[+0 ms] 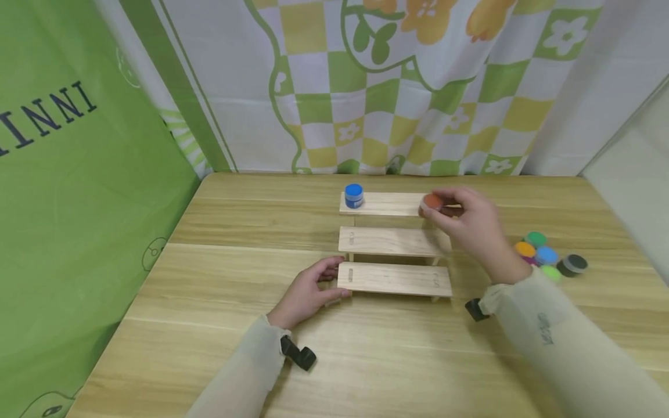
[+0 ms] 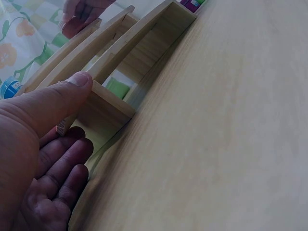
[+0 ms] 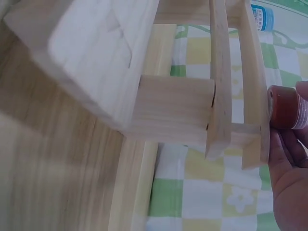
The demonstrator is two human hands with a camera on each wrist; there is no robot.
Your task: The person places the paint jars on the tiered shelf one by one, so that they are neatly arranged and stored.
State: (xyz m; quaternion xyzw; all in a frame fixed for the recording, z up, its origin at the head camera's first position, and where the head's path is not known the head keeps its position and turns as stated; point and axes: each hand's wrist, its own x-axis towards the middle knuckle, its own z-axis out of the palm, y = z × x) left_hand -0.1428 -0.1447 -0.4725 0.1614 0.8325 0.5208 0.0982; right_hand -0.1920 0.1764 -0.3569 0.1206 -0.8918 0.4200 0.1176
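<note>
A three-step wooden stand (image 1: 394, 280) is set on the table in front of me. My left hand (image 1: 308, 291) grips the left end of its lowest step, thumb at the front edge and the other fingers at the back; the left wrist view shows the thumb (image 2: 79, 79) against the wood. Over the right end of the top step, my right hand (image 1: 473, 223) pinches a small jar of red-orange paint (image 1: 431, 202) between thumb and fingers. In the right wrist view the jar (image 3: 284, 108) is right at that step's edge. A blue paint jar (image 1: 353, 196) stands on the top step's left end.
Right of the stand, several paint jars are grouped on the table (image 1: 235, 278), among them a green jar (image 1: 535, 239), an orange jar (image 1: 525, 249) and a black jar (image 1: 573, 265). A checked curtain (image 1: 366, 104) hangs behind the table; green cloth (image 1: 78, 220) covers the left side.
</note>
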